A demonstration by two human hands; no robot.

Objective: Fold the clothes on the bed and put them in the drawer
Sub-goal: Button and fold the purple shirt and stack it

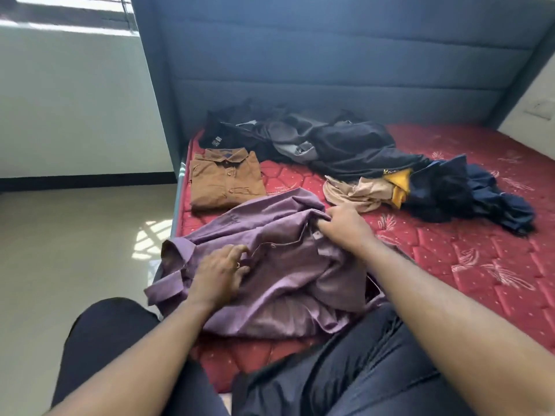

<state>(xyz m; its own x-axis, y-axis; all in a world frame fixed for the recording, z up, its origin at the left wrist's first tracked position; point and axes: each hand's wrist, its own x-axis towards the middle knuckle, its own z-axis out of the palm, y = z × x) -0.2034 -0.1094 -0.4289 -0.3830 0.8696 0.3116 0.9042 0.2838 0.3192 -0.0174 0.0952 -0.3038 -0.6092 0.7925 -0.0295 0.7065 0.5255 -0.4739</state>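
One shirt is folded so far: the brown shirt (pixel 225 178) near the bed's (pixel 480 259) left edge. Just nearer, the purple shirt (pixel 270 265) lies crumpled at the near-left corner, one sleeve hanging over the edge. The right hand (pixel 342 226) has its grip pinched on cloth near the collar, while the left hand (pixel 220 273) presses flat, fingers spread, gripping nothing. Judging by the overhang, a tug could slide the shirt to the floor, or fold wrinkles in. The dark heap (pixel 330 139) by the headboard blurs together, so I cannot count its pieces; a beige garment (pixel 357 192) sits beside it. No drawer is in view
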